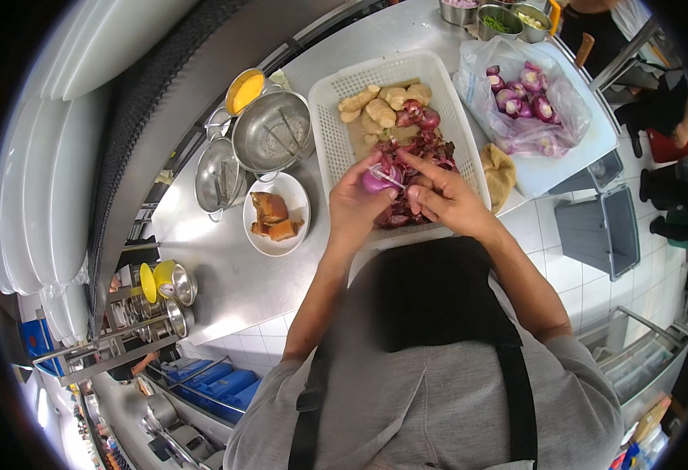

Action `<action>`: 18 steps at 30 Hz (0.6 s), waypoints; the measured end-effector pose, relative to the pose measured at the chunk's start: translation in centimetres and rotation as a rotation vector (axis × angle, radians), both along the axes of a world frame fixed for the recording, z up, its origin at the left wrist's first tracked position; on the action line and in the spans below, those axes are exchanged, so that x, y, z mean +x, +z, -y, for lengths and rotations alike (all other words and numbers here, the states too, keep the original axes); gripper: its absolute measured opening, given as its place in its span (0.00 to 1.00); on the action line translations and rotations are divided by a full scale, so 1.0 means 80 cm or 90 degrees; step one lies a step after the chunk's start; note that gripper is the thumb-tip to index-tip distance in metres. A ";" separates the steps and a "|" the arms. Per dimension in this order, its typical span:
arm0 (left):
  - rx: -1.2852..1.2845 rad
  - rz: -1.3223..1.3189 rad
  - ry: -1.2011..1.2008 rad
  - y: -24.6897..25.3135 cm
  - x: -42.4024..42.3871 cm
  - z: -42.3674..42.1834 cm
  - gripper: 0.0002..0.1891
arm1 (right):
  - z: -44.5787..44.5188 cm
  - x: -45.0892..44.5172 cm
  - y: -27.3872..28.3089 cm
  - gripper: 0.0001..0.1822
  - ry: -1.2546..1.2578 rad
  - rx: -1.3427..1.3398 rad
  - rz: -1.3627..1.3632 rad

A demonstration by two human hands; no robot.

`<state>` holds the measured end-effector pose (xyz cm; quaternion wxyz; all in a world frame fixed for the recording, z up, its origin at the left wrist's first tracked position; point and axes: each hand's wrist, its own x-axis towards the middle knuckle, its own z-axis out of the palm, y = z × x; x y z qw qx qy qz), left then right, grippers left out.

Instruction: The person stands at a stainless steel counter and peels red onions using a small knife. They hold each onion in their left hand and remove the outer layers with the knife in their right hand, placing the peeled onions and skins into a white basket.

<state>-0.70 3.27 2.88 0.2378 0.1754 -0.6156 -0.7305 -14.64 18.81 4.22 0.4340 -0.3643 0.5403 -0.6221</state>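
Observation:
My left hand (357, 205) holds a purple onion (373, 181) over the near part of a white perforated plastic basket (319, 126). At the onion's right side, my right hand (447, 197) grips a small light-coloured tool, perhaps a peeler or knife, that lies across the onion. Below both hands is a heap of dark red onion skins (432, 150). Ginger roots (381, 111) and unpeeled red onions (428, 119) fill the basket's far part. To the right, a clear plastic bag (485, 117) holds peeled purple onions (517, 97) on a white cutting board (592, 132).
Left of the basket stand metal strainers (241, 144), a bowl of yellow liquid (247, 94) and a white plate (304, 226) with browned meat pieces. A brown cloth (500, 176) touches the basket's right side. Grey bins (591, 235) stand on the floor; people are at the right.

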 end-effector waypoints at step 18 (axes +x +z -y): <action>0.309 -0.002 0.011 0.018 0.000 -0.005 0.32 | 0.001 -0.017 -0.016 0.22 -0.089 0.147 -0.099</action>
